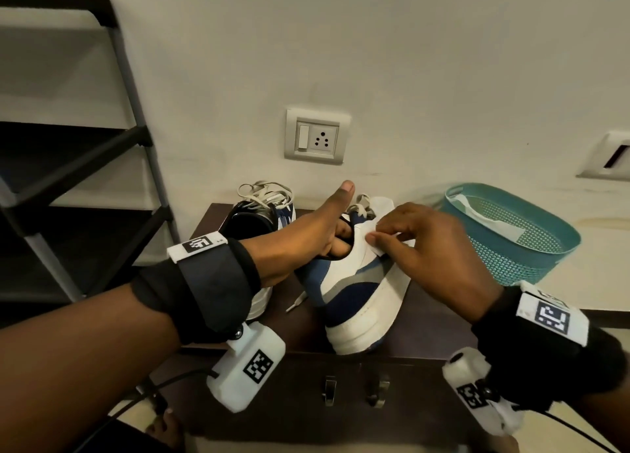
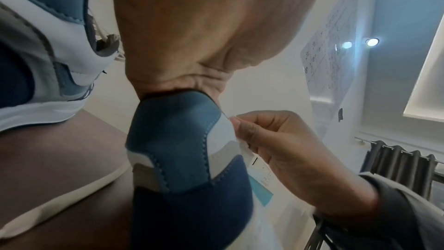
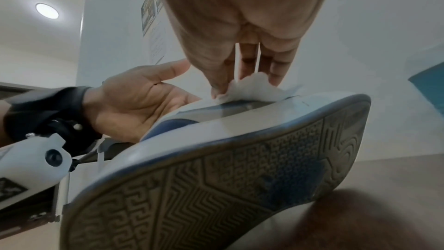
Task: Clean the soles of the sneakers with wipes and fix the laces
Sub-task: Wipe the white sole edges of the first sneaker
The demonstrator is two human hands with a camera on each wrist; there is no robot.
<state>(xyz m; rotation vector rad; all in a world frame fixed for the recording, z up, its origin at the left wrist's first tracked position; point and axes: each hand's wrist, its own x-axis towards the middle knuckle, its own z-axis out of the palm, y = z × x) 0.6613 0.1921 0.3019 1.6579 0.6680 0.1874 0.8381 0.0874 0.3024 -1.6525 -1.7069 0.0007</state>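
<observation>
Dark brown cabinet top (image 1: 439,302), set against the wall. Two sneakers on it.

Held sneaker (image 1: 358,282): white, blue and navy panels with a grey stripe, thick white midsole. Tipped onto its side near the front edge of the cabinet top, heel toward the front edge, sole facing right. Sole (image 3: 216,187) grey-brown with a maze-like tread, a blue patch near the forefoot, blue rim around its edge.

Second sneaker (image 1: 259,214): same colours, standing upright toward the back left, just beside the first. Laces (image 1: 266,190) off-white, loose and bunched over the tongue.

Teal mesh basket (image 1: 511,234) to the right of the cabinet, white piece lying inside.

Left hand (image 1: 306,234): fingers curled into the collar of the held sneaker, gripping it; thumb sticking up.

Right hand (image 1: 426,244): thumb and fingers pinching a white wipe (image 3: 250,86), pressed against the sneaker's white upper near the collar.

One lace end (image 1: 296,302) lies on the cabinet top between the sneakers.
</observation>
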